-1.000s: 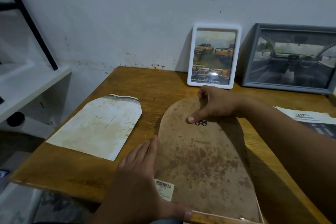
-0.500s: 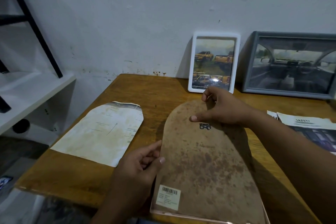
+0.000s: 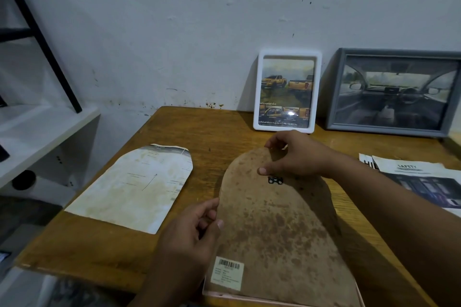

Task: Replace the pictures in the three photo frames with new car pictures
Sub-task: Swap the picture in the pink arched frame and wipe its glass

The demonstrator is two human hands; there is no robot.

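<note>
We pinch the backing at its arched top with our right hand and at its left edge with our left hand, probably to seat it in the face-down frame on the table.

A plain room in what looks like a home or small storeroom: a worn wooden table stands against a scuffed, stained white wall, a white shelf unit with a black metal brace beside it, framed car pictures propped against the wall.
</note>
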